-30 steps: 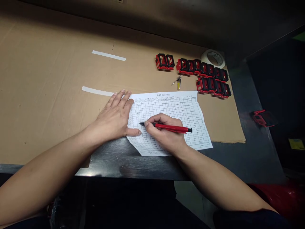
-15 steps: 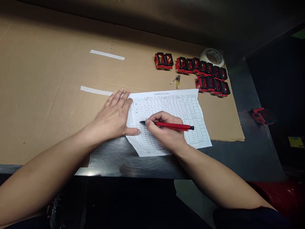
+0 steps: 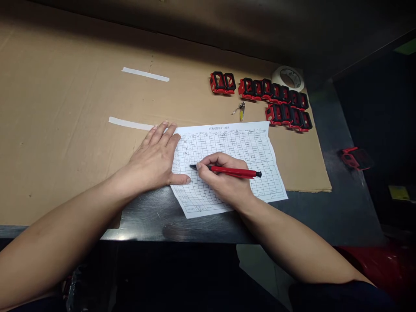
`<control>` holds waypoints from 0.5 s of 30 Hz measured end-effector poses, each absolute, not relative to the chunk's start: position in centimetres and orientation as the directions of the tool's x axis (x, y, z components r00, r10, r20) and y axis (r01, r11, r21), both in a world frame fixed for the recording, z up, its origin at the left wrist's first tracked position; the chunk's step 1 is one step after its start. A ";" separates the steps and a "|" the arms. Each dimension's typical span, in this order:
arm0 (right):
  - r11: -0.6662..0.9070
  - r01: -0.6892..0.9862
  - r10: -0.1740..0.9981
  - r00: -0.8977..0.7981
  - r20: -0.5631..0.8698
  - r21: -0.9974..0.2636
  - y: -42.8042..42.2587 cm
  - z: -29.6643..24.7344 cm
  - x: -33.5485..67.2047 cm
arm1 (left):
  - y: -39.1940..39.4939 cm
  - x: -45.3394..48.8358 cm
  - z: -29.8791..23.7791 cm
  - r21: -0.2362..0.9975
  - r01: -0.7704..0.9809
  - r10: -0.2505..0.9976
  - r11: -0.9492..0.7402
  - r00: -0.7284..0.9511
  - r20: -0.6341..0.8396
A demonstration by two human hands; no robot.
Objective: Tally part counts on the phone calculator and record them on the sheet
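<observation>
A white printed form (image 3: 260, 147) with a grid of rows and columns lies partly on the cardboard and partly on the metal bench, its lower left corner over the metal. My left hand (image 3: 156, 156) rests flat on its left edge, fingers stretched out and thumb to the side. Closed around a red and black pen (image 3: 234, 172), my right hand (image 3: 227, 177) lies on the middle of the sheet. The pen's dark tip is at the left columns, beside my left thumb. A few handwritten marks show in a column above the tip.
Red and black plastic frames (image 3: 276, 92) stand in rows at the back right, near a tape roll (image 3: 289, 79). Nail clippers (image 3: 241, 111) lie before them. Another red and black part (image 3: 355, 158) sits on the metal bench (image 3: 344, 208). White strips (image 3: 146, 74) mark the cardboard (image 3: 65, 108).
The view has shifted very slightly. The form's lower left corner lies a little lower, showing more of its bottom line. Both hands keep almost the same places on the sheet.
</observation>
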State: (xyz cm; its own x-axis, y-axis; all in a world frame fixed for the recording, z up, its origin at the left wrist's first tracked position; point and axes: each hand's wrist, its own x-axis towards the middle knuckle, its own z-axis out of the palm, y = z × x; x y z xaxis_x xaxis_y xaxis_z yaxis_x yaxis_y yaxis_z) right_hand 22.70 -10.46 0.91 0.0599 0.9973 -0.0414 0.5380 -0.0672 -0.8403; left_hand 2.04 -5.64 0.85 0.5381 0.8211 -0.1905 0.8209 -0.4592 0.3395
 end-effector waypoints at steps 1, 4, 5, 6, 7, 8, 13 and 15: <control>-0.081 0.514 0.996 0.075 -0.050 -0.854 -10.4 0.9 22.7 | -5.6 2.0 0.9 0.335 0.823 0.819 -0.459 0.538 -0.199; -0.112 0.384 0.991 0.111 -0.075 -0.916 -10.3 0.7 22.9 | -5.6 2.1 1.1 0.322 0.829 0.817 -0.457 0.534 -0.216; -0.114 0.327 0.990 0.116 -0.080 -0.938 -10.2 0.6 22.9 | -5.6 2.1 1.2 0.320 0.831 0.819 -0.455 0.532 -0.216; -0.106 0.271 0.990 0.117 -0.076 -0.957 -10.3 0.4 23.0 | -5.6 2.1 1.2 0.318 0.832 0.820 -0.455 0.530 -0.215; -0.089 0.224 0.991 0.116 -0.064 -0.971 -10.3 0.3 23.0 | -5.6 2.1 1.2 0.317 0.832 0.821 -0.455 0.530 -0.212; -0.070 0.189 0.993 0.111 -0.049 -0.980 -10.4 0.2 23.1 | -5.7 2.1 1.2 0.317 0.832 0.823 -0.455 0.529 -0.206; -0.020 0.119 0.995 0.100 -0.008 -0.993 -10.5 0.5 23.2 | -5.9 2.1 1.5 0.317 0.830 0.833 -0.459 0.526 -0.171; 0.016 0.152 0.993 0.109 0.033 -0.988 -10.6 0.7 23.4 | -5.9 2.2 1.6 0.311 0.830 0.831 -0.464 0.529 -0.172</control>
State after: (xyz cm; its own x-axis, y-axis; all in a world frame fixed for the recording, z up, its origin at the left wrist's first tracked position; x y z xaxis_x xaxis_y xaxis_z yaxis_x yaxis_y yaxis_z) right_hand 23.41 -10.60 0.71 0.1090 0.9935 0.0329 0.1517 0.0161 -0.9883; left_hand 2.16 -5.92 1.63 0.5287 0.8312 -0.1721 0.8298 -0.4636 0.3106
